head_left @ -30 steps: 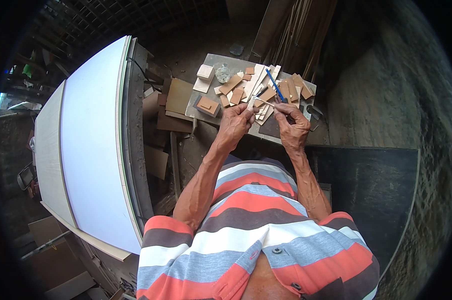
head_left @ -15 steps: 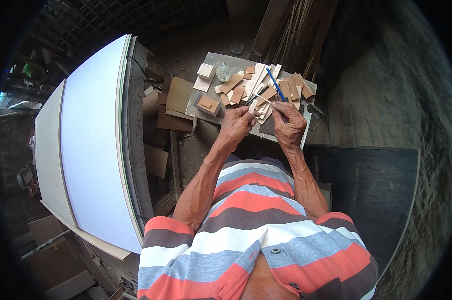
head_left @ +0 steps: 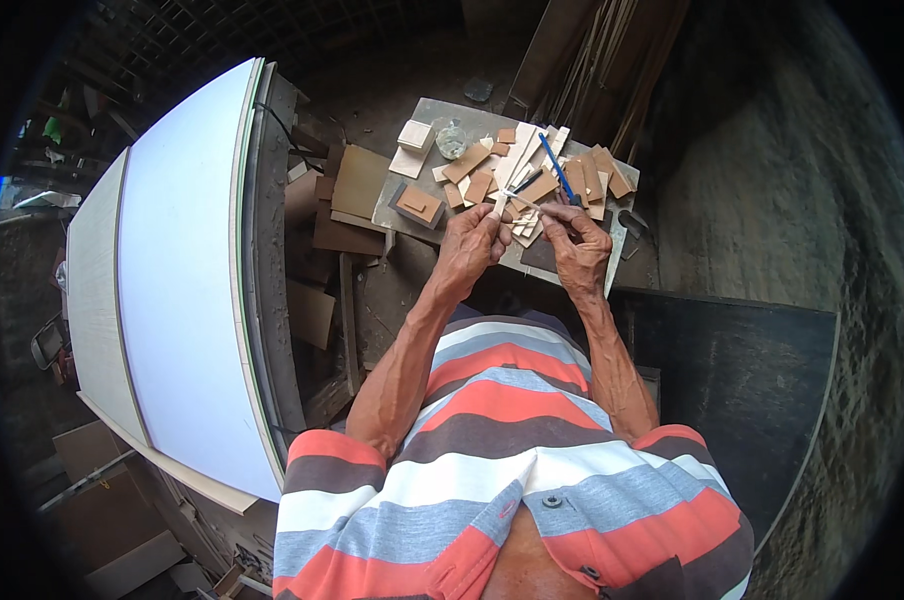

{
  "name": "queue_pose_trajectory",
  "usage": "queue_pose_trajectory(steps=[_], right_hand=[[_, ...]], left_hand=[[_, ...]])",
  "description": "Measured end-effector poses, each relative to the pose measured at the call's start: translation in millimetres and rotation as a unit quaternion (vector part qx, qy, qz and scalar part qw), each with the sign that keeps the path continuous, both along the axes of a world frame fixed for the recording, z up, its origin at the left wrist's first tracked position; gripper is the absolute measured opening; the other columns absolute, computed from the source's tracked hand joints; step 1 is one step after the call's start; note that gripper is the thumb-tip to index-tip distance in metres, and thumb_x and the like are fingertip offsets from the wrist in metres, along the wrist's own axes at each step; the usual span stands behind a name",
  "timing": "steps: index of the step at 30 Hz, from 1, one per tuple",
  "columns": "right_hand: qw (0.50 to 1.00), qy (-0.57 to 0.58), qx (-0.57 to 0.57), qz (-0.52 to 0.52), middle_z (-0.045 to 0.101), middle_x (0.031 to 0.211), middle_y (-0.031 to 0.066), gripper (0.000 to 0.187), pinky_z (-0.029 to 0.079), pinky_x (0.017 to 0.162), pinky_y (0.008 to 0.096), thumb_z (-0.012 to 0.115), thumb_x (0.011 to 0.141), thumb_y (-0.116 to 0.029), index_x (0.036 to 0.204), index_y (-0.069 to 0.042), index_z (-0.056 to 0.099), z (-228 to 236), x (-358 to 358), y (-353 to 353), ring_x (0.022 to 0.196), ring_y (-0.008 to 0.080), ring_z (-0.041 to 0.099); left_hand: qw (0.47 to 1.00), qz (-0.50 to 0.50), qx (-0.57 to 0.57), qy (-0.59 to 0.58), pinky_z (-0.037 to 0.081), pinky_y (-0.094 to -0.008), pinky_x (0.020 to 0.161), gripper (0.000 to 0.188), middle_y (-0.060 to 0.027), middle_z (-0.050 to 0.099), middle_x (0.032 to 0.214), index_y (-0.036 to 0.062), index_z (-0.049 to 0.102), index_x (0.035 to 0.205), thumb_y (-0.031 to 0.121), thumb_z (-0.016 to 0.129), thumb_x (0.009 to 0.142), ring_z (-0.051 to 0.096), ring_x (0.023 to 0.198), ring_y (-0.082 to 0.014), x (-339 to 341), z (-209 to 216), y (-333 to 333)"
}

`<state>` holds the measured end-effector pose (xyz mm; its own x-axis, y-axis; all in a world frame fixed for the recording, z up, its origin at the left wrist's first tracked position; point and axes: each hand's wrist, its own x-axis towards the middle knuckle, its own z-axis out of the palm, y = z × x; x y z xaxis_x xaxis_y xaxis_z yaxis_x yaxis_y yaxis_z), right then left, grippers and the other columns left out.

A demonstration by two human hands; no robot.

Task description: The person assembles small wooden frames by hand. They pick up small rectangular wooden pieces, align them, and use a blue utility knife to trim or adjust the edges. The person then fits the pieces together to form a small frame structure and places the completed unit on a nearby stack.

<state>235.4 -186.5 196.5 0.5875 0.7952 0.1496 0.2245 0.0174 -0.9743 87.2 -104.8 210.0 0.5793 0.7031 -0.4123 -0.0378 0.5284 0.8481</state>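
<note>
Close to the near edge of a small work table, my left hand (head_left: 469, 243) pinches a small pale wood strip (head_left: 501, 204) upright. In the fingertips of my right hand (head_left: 580, 248) is a thin light stick (head_left: 525, 202), pointing left. Its whitish tip meets or lies just over the strip; I cannot tell which. Beyond my hands spreads a pile of pale and brown wood pieces (head_left: 518, 157). A long blue tool (head_left: 558, 165) lies across them, near my right fingers. Behind the strip shows a dark slim tool (head_left: 527, 181), partly covered.
A clear glass jar (head_left: 452, 140) and a small pale block (head_left: 415, 136) stand at the table's far left. Nearer sits a dark block with a brown top (head_left: 418, 204). A large white panel (head_left: 182, 270) rises at left; a dark board (head_left: 732, 390) lies at right.
My left hand has turned the wood strip more upright. The stick's tip in my right hand has come to the strip's upper end. The view has shifted slightly.
</note>
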Motion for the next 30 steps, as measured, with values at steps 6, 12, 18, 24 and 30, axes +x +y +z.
queue_pose_trajectory(steps=[6,12,18,24,30], right_hand=[[0.999,-0.029,-0.036,0.019,0.067,0.089,0.0037,0.015,0.051,0.066,0.0222,0.063,0.085,0.001,0.098,-0.001,0.07,-3.1,5.0,0.3,0.072,0.0086,0.06],[0.998,-0.052,-0.022,-0.01,0.069,0.082,0.0089,0.01,0.05,0.068,0.0279,0.065,0.082,-0.002,0.09,0.0,0.07,-3.4,8.7,3.6,0.075,0.0161,0.065],[0.995,-0.076,-0.031,-0.049,0.068,0.083,0.0096,0.008,0.051,0.08,0.0321,0.066,0.082,-0.002,0.089,-0.001,0.07,1.3,7.9,7.8,0.081,0.0206,0.066],[0.993,-0.116,0.016,-0.025,0.069,0.084,0.0104,0.01,0.051,0.082,0.033,0.068,0.08,-0.001,0.09,-0.001,0.07,-3.2,10.4,7.7,0.084,0.0236,0.067],[0.988,-0.147,-0.006,-0.047,0.069,0.086,0.0107,0.011,0.051,0.082,0.0329,0.069,0.078,-0.001,0.089,-0.001,0.07,-6.0,9.6,10.2,0.084,0.0251,0.067]], left_hand=[[1.0,0.001,-0.004,0.018,0.03,-0.0168,0.045,0.019,0.0029,0.053,0.068,0.0046,0.058,0.098,0.017,0.044,0.1,0.041,0.051,-0.0027,1.4,0.7,5.4],[1.0,-0.006,-0.005,0.007,0.03,-0.0171,0.045,0.019,0.002,0.053,0.068,0.0034,0.058,0.097,0.016,0.044,0.1,0.041,0.051,-0.0032,5.6,-4.7,6.6],[1.0,-0.018,0.01,0.018,0.031,-0.0175,0.045,0.018,0.0018,0.053,0.068,0.0032,0.058,0.096,0.014,0.044,0.099,0.041,0.052,-0.0035,9.0,-2.4,6.2],[1.0,-0.01,-0.01,0.012,0.031,-0.0179,0.045,0.018,0.0018,0.052,0.068,0.0029,0.058,0.095,0.014,0.044,0.099,0.041,0.051,-0.0038,10.2,-2.9,7.6],[0.999,-0.022,-0.016,0.016,0.03,-0.0178,0.044,0.018,0.0019,0.052,0.067,0.0026,0.057,0.096,0.014,0.044,0.099,0.041,0.051,-0.0038,10.7,-5.4,7.6]])
